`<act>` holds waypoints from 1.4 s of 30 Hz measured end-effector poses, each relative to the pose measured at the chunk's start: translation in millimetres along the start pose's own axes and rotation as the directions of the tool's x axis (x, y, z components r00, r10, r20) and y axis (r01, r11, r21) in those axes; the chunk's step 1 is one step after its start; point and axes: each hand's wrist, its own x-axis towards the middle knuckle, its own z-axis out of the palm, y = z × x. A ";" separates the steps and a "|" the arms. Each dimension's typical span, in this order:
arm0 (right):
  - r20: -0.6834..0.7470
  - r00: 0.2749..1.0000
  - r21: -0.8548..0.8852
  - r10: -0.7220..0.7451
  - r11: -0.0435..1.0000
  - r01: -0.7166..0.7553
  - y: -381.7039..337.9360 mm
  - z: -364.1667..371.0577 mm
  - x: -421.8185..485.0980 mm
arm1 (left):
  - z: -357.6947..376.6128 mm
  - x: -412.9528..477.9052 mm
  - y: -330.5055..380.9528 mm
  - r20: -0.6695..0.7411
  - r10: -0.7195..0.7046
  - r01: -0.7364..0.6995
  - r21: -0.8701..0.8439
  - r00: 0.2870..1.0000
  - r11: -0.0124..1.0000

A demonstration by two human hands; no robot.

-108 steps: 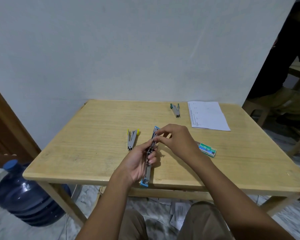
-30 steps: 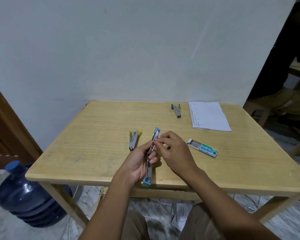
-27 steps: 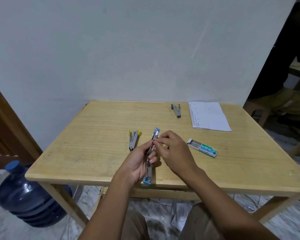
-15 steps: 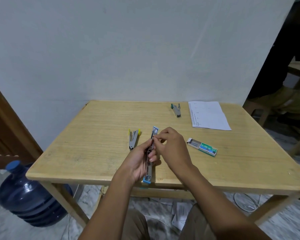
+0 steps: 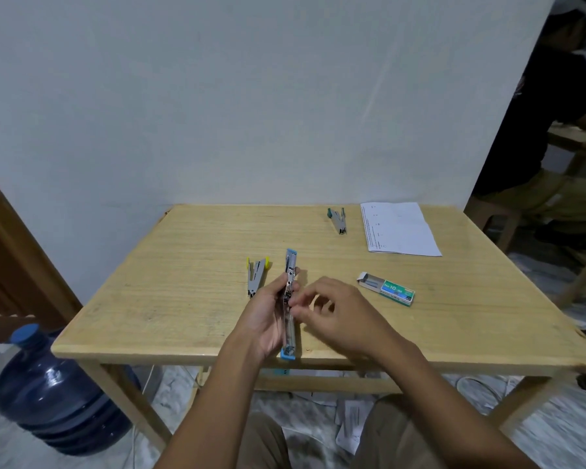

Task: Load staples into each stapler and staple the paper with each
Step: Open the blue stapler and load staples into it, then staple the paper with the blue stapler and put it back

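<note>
**A:** The left hand (image 5: 268, 319) wraps around the blue stapler (image 5: 290, 299), which is swung open lengthwise over the near edge of the table (image 5: 183, 299); that grip keeps the channel facing up.

**B:** The right hand (image 5: 332, 313) pinches at its middle, thumb and forefinger closed on the metal; probably seating staples, though any strip is too small to see.

**A:** The staple box (image 5: 386, 291) lies open nearby, handy; the yellow stapler (image 5: 256, 275) waits beside the left hand; the green stapler (image 5: 337, 220) and the paper (image 5: 400, 228) sit farther back.
</note>
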 end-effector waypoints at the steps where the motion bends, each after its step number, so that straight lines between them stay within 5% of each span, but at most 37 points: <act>1: 0.088 0.996 -0.024 -0.025 0.999 0.027 0.2 0.0 -4.1 | 3.2 -0.3 -0.4 -0.020 0.024 -0.024 -0.013 1.000 1.000; 6: 0.239 0.966 -0.102 -0.095 0.987 0.123 5.2 -0.6 -14.2 | 14.4 3.4 3.0 -0.086 0.140 -0.149 -0.104 0.986 0.983; 10: 0.017 0.946 -0.095 -0.323 0.942 0.323 7.3 -6.2 -12.5 | 14.0 1.5 10.3 -0.115 0.168 -0.183 -0.133 0.979 0.974; 13: -0.213 0.920 -0.005 -0.328 0.942 0.335 6.4 -18.4 -6.7 | 16.3 -13.3 11.3 -0.009 0.158 -0.158 -0.036 0.987 0.987; 18: -0.369 0.929 0.318 -0.018 0.937 0.145 -3.4 -24.1 4.1 | 21.1 -34.1 3.2 0.118 0.080 -0.106 0.236 0.990 0.966; 23: -0.017 0.978 0.709 0.206 0.692 -0.133 0.1 -15.6 8.9 | 24.2 -39.3 -4.4 0.163 0.053 -0.091 0.234 0.985 0.968; 26: -0.005 0.971 0.848 0.239 0.515 -0.122 -5.4 -12.6 8.2 | 23.0 -39.2 -7.0 0.184 0.006 -0.049 0.229 0.983 0.972; 37: -0.061 0.930 0.813 0.363 0.558 -0.165 -5.0 -19.2 6.7 | 32.3 -27.4 -7.5 0.129 -0.056 0.006 0.363 0.990 0.932; 40: -0.136 0.908 0.801 0.397 0.584 -0.135 -2.8 -34.0 2.9 | 42.4 -14.6 -7.2 0.000 -0.003 0.002 0.562 1.000 0.827; 42: -0.195 0.886 0.799 0.421 0.592 -0.105 2.9 -49.6 1.6 | 53.8 2.5 -5.4 -0.060 0.132 -0.043 0.748 0.989 0.662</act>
